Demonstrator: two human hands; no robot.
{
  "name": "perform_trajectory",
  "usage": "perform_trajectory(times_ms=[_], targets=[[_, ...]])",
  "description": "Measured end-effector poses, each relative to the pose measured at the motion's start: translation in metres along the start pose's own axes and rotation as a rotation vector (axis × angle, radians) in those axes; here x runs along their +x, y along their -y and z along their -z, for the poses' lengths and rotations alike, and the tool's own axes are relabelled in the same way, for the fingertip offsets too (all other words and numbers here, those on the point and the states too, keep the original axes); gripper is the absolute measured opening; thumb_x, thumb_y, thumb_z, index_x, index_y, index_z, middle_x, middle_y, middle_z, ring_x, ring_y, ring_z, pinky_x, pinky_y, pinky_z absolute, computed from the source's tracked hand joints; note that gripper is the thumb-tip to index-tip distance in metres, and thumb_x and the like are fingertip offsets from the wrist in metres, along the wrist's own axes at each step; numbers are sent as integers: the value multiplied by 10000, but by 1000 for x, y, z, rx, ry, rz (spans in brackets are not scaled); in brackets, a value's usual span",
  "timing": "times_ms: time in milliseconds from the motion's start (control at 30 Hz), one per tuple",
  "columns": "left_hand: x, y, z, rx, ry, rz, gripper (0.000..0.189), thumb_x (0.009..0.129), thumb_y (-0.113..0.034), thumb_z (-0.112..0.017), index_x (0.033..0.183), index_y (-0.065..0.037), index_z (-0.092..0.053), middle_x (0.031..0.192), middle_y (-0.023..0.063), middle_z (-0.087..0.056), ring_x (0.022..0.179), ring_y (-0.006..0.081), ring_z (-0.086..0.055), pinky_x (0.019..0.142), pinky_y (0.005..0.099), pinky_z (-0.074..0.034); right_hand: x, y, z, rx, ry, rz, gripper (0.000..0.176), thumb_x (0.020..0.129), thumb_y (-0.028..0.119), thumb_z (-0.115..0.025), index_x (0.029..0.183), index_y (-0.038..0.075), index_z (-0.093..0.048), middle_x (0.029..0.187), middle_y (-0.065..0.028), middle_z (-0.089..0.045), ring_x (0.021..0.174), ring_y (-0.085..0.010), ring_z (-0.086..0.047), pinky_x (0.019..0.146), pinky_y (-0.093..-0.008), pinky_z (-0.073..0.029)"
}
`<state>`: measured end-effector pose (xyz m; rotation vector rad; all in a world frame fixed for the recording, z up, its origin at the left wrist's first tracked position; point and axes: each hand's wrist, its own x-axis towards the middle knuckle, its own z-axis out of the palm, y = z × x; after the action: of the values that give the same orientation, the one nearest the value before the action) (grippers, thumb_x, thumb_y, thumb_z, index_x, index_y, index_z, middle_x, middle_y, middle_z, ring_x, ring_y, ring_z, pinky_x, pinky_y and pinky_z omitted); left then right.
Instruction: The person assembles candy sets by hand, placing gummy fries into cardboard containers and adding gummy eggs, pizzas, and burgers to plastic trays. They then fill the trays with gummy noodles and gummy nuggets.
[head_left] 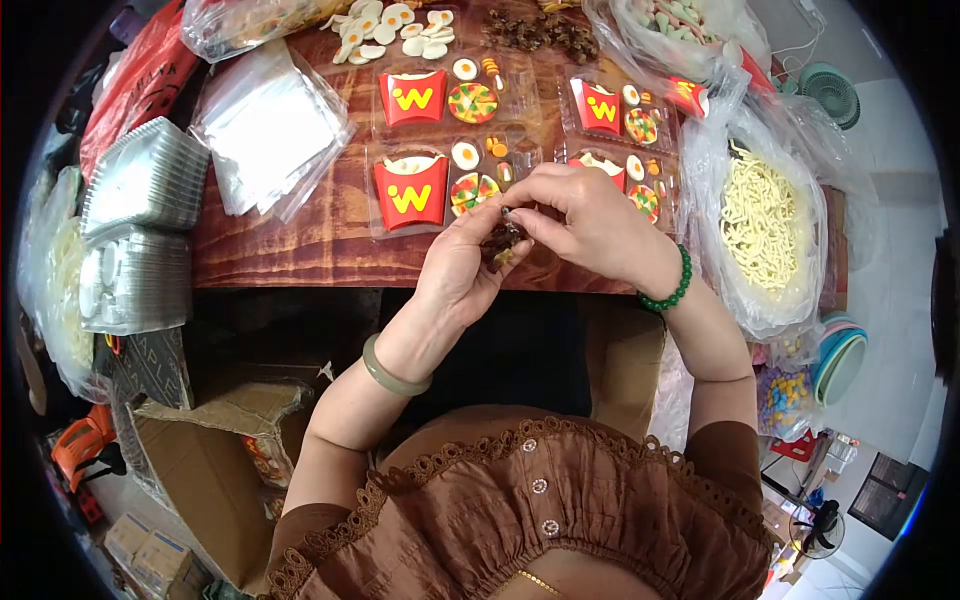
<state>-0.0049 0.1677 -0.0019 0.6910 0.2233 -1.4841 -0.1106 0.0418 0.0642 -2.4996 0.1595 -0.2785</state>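
Brown blouse (520, 500) sits lowest in view, forearms stretched fwd to the table (300, 250) edge. Left hand (455, 275) & right hand (595, 220) meet just in front of a red fry-box sweet (410, 192). Both pinch one small dark candy clump (503, 240) between them, fingertips closed on it from either side. Prob. light, soft, a bit sticky; best held at the edges w/o squeezing.

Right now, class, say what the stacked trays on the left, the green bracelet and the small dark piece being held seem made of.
Stacked trays: thin clear plastic, glossy and see-through, with ribbed edges.
Green bracelet: round polished beads, perhaps stone or glass.
Small dark piece: brown and lumpy, possibly gummy candy; too small to be sure.
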Motion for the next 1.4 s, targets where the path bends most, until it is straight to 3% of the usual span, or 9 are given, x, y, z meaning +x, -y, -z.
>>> perform_trajectory(times_ms=[133, 300, 367, 467, 667, 1100, 1200, 1267, 1400], targets=[[-2, -6, -1, -7, 86, 24, 212, 969, -223, -479, 1067, -53, -558, 930, 58, -615, 825, 172, -619, 686, 254, -536, 9, -16, 11, 551, -37, -351, 181, 891, 127, -603, 994, -19, -630, 839, -7, -629, 742, -52, -571, 632, -214, -463], [4, -12, 5, -94, 150, 82, 202, 954, -224, -512, 1054, -54, -556, 930, 58, -608, 837, 193, -619, 693, 261, -540, 54, -74, 32, 446, 52, -626, 211, 895, 163, -602, 1035, 10, -641, 770, 34, -601, 705, -12, -520, 602, -181, -422], [4, -16, 4, -119, 119, 94, 199, 945, -212, -529, 1060, -52, -555, 941, 66, -608, 850, 201, -619, 712, 267, -549, 65, -111, 18, 361, 34, -539, 209, 879, 173, -616, 994, 3, -655, 763, 12, -629, 708, -44, -555, 616, -216, -449], [3, -22, 5, -124, 102, 74, 198, 939, -204, -539, 1058, -47, -554, 953, 73, -608, 865, 207, -618, 724, 269, -555, 76, -128, 1, 86, -10, -382, 201, 826, 156, -632, 949, 2, -674, 822, -143, -678, 755, -218, -649, 680, -328, -496], [7, -27, 8, -158, 100, 99, 209, 937, -204, -542, 1070, -43, -554, 978, 77, -605, 877, 213, -618, 753, 290, -562, 64, -122, -10, 139, -255, -402, 186, 836, 133, -643, 963, -2, -654, 878, -79, -679, 747, -128, -606, 693, -268, -477], [13, -27, 0, -171, 137, 74, 260, 955, -206, -500, 1139, -23, -518, 1061, 111, -593, 992, 262, -602, 867, 370, -542, 57, -126, -9, 53, -198, -233, 159, 800, 129, -678, 902, 9, -650, 773, -57, -620, 664, -116, -552, 616, -263, -450], [18, -28, 0, -191, 173, 67, 261, 965, -201, -470, 1154, -25, -505, 1122, 133, -582, 1069, 296, -580, 890, 399, -532, 62, -127, -15, 54, -175, -342, 163, 795, 144, -683, 873, 6, -645, 730, -57, -613, 645, -124, -554, 605, -272, -454], [18, -29, -4, -214, 217, 65, 254, 972, -195, -447, 1154, -28, -503, 1165, 151, -569, 1120, 319, -555, 902, 415, -526, 65, -125, -15, -7, -184, -313, 158, 776, 162, -676, 842, 19, -661, 737, -114, -645, 671, -224, -627, 642, -328, -503], [19, -30, -8, -238, 226, 61, 262, 973, -187, -437, 1173, -28, -497, 1180, 159, -562, 1134, 332, -544, 906, 412, -523, 58, -108, 1, 25, -178, -290, 162, 828, 152, -658, 892, 3, -650, 791, -61, -637, 714, -120, -588, 649, -277, -474]])
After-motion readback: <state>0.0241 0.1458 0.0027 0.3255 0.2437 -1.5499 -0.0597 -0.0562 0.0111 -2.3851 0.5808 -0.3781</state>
